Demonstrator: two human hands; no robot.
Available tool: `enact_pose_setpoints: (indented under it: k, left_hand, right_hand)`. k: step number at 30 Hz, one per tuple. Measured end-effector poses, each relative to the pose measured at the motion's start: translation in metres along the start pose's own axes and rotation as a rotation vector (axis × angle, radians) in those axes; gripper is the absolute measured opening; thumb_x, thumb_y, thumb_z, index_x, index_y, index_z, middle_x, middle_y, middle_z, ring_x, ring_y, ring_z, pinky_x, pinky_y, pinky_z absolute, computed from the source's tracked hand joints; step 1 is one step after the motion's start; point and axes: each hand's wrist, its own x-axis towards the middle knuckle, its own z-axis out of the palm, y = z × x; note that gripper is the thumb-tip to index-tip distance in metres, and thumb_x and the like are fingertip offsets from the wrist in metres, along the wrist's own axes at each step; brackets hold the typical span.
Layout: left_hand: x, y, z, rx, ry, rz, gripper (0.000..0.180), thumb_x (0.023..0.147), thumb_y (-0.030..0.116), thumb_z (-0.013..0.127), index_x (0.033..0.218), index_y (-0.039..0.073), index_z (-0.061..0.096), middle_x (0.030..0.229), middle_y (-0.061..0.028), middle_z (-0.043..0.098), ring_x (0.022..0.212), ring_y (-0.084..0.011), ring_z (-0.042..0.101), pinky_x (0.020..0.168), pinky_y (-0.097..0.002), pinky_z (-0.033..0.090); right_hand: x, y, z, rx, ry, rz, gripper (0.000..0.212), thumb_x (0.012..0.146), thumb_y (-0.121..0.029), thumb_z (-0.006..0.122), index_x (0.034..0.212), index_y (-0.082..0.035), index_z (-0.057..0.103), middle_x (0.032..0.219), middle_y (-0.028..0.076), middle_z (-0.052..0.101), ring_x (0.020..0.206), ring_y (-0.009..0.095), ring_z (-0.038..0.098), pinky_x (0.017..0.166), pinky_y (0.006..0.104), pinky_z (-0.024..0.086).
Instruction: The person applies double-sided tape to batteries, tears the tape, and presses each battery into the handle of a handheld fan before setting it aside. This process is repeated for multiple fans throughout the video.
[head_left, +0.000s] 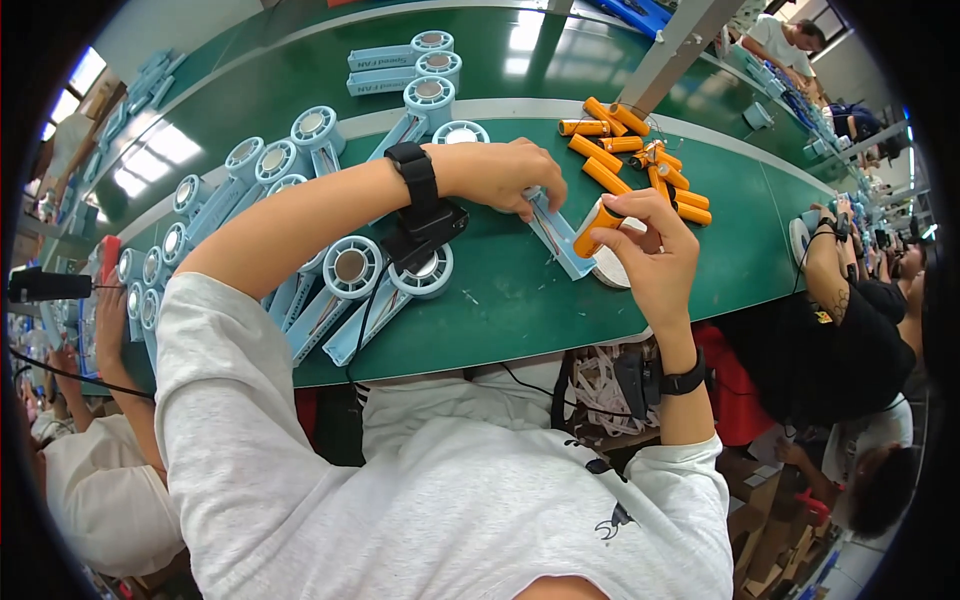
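My left hand (515, 178) is closed on the upper part of a light blue handheld fan housing (563, 238), whose open handle trough slants down to the right with thin wires showing inside. The fan's head is mostly hidden under that hand. My right hand (652, 240) pinches an orange cylindrical battery (595, 226) between thumb and fingers, tilted above the lower end of the trough. Whether the battery touches the housing I cannot tell. Beneath the right hand, a white round object (612, 268) lies on the green tabletop, partly covered.
A pile of orange batteries (622, 145) with thin wires lies beyond my right hand. Several light blue fans (350, 268) stand in rows to my left and under my left forearm; more lie on the far table (400, 70). A metal post (690, 50) rises behind. Co-workers (850, 310) sit on both sides.
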Motion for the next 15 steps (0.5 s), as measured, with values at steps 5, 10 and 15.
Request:
enact_pose_setpoints:
  k: [5, 10, 15]
  left_hand:
    - [0.002, -0.003, 0.005, 0.285, -0.099, 0.08, 0.014, 0.074, 0.013, 0.062, 0.087, 0.008, 0.061, 0.088, -0.0036, 0.059, 0.092, -0.0225, 0.049, 0.086, -0.0362, 0.03]
    - [0.002, 0.0, -0.001, 0.051, -0.006, 0.01, 0.01, 0.078, 0.012, 0.058, 0.085, 0.005, 0.059, 0.087, -0.0062, 0.059, 0.086, -0.0231, 0.052, 0.084, -0.0362, 0.032]
    - [0.003, 0.003, -0.002, -0.197, 0.052, -0.162, 0.012, 0.084, 0.01, 0.052, 0.091, 0.0, 0.05, 0.089, -0.0089, 0.057, 0.083, -0.0249, 0.051, 0.079, -0.032, 0.038]
  right_hand:
    - [-0.001, 0.0, 0.003, -0.126, -0.049, 0.007, 0.025, 0.069, 0.011, 0.064, 0.092, 0.002, 0.058, 0.092, 0.006, 0.055, 0.088, 0.013, 0.057, 0.071, 0.0236, 0.052]
    - [0.002, 0.003, 0.0, -0.216, -0.077, -0.001, 0.023, 0.07, 0.01, 0.064, 0.09, 0.002, 0.059, 0.09, 0.006, 0.056, 0.086, 0.012, 0.057, 0.069, 0.0233, 0.053]
    - [0.009, 0.006, 0.003, -0.418, -0.289, 0.048, 0.023, 0.068, 0.008, 0.064, 0.09, 0.003, 0.059, 0.089, 0.009, 0.058, 0.078, 0.016, 0.059, 0.068, 0.0238, 0.052]
